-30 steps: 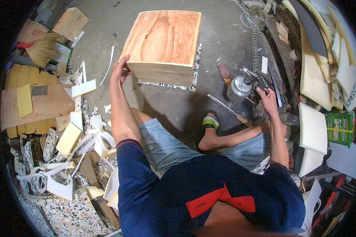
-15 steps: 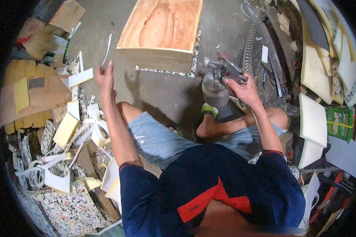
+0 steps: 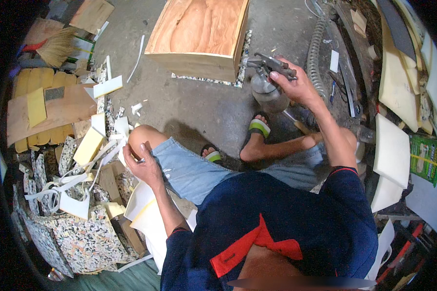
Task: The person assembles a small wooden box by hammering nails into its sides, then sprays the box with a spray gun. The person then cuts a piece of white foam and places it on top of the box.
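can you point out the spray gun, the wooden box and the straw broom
spray gun (image 3: 268, 90): head view, on its rounded cup
wooden box (image 3: 197, 35): head view, on its grained top face
straw broom (image 3: 57, 48): head view, on its bristles

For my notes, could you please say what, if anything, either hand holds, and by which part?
The right hand holds the spray gun by its handle; the left hand appears to hold nothing.

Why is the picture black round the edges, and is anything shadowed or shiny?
In the head view, the fisheye lens leaves black corners; also in the head view, shadow darkens the floor by the left sandal, the wooden box is brightest on top, and the spray gun has a dull sheen.
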`<state>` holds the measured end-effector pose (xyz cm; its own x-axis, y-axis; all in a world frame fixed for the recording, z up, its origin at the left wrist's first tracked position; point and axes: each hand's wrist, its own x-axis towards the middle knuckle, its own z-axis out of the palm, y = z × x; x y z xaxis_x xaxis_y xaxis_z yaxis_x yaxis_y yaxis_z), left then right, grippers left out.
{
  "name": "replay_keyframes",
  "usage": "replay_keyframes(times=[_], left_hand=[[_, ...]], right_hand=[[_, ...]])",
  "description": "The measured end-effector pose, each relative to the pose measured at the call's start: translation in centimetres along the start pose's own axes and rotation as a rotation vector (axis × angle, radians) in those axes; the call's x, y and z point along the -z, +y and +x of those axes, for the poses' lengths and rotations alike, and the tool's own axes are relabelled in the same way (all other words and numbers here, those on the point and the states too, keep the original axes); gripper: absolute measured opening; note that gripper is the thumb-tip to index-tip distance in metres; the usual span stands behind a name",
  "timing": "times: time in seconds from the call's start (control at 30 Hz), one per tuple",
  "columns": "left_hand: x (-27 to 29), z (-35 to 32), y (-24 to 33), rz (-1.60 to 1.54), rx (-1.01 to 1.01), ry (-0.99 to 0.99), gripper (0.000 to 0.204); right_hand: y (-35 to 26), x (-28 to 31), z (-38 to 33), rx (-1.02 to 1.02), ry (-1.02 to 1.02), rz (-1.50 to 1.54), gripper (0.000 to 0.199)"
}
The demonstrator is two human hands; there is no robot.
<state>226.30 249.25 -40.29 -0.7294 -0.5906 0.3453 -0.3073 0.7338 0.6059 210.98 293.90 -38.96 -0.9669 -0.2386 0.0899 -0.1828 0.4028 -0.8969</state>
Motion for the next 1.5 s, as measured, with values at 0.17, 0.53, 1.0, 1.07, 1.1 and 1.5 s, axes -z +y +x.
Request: replay_keyframes(times=[0.17,0.53,1.0,1.07,1.1,1.5], left_hand=[[-0.4,0.4,0.8,0.034,-0.042,-0.003,0.051],[-1.7,0.8,1.7,0.01,-0.016,-0.011,0.047],[-2.3,0.9,1.3,-0.033,0.019,-0.059,0.046],[-2.3,0.9,1.4,-0.051,0.031,-0.072,0.046],[-2.3,0.9,1.4,-0.059,0.028,-0.072,0.046],[-2.6,1.1,1.0,-0.082,0.038,-0.121,0.049]], right_hand=[[-0.2,0.0,1.3,-0.013,-0.01,-0.053,0.034],[-0.5,0.9,2.6,-0.038,0.071,-0.135,0.041],[-1.6,1.0,5.1,-0.075,0.042,-0.123,0.038],[-1.4,1.6,6.1,-0.088,0.062,-0.134,0.041],[-1.3,2.0,6.7,-0.092,0.085,-0.128,0.042],[-3.7,4.9,12.6,-0.245,0.225,-0.161,0.052]])
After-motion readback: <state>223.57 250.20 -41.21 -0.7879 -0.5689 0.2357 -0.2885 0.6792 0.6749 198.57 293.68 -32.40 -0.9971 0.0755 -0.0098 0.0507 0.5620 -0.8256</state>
